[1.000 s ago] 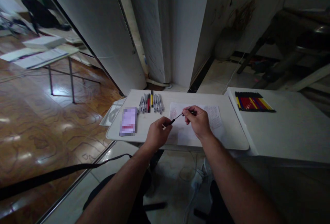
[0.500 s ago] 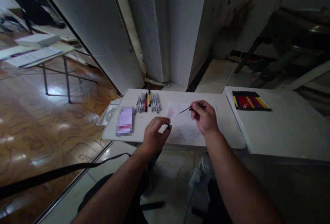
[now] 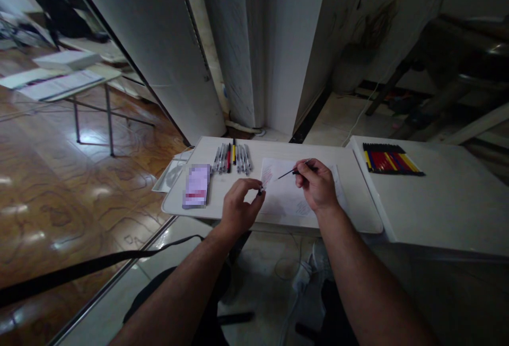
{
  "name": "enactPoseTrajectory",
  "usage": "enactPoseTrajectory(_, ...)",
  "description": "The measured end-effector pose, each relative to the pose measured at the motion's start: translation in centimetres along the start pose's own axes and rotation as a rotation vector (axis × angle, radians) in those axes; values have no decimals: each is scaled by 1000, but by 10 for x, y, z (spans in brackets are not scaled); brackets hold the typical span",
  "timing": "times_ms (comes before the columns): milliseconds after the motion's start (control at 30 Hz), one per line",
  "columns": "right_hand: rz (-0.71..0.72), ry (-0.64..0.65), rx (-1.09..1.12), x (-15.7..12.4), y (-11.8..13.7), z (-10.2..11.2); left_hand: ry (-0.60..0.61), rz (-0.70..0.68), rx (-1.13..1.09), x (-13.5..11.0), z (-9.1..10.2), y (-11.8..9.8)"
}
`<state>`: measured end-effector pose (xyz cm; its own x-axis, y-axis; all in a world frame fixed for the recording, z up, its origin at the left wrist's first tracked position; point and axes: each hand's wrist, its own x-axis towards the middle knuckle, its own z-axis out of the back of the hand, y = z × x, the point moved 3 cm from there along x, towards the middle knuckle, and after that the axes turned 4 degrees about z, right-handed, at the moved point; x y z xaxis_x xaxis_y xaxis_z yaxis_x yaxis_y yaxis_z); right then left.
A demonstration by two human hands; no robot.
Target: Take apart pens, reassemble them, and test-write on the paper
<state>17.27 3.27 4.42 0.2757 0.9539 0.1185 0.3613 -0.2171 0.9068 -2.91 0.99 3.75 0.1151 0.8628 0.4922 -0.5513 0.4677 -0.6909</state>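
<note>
Over the left part of a white paper sheet (image 3: 284,195), my left hand (image 3: 240,205) pinches a small black-and-clear piece (image 3: 261,190), seemingly a pen part, between thumb and fingertips. My right hand (image 3: 317,184) is closed on a thin dark pen refill (image 3: 286,173), whose pale tip points left and down above the paper. Another dark piece shows at those fingers, too small to name. Scribbled strokes mark the paper at its left side and lower middle. Left of the sheet lie several clear pens (image 3: 242,159), a red pen (image 3: 229,158) and a yellow pen (image 3: 234,150).
A phone (image 3: 196,186) lies at the left of the white table (image 3: 318,152). On the adjoining white table (image 3: 445,202) sits a row of red, yellow and blue pens (image 3: 392,160). A black strap (image 3: 119,257) crosses at lower left, and cables hang below.
The whole view has shifted slightly to the right. Both hands keep nearly the same poses and grips, with the refill and small piece still apart.
</note>
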Motion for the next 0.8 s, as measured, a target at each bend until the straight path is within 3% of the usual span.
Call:
enactPoseTrajectory(567, -7, -2, 19, -1, -1, 0, -39, 56, 2, 0, 1, 5)
enactPoseTrajectory(800, 10, 5, 39, -1, -2, -2, -35, -43, 54, 1, -1, 4)
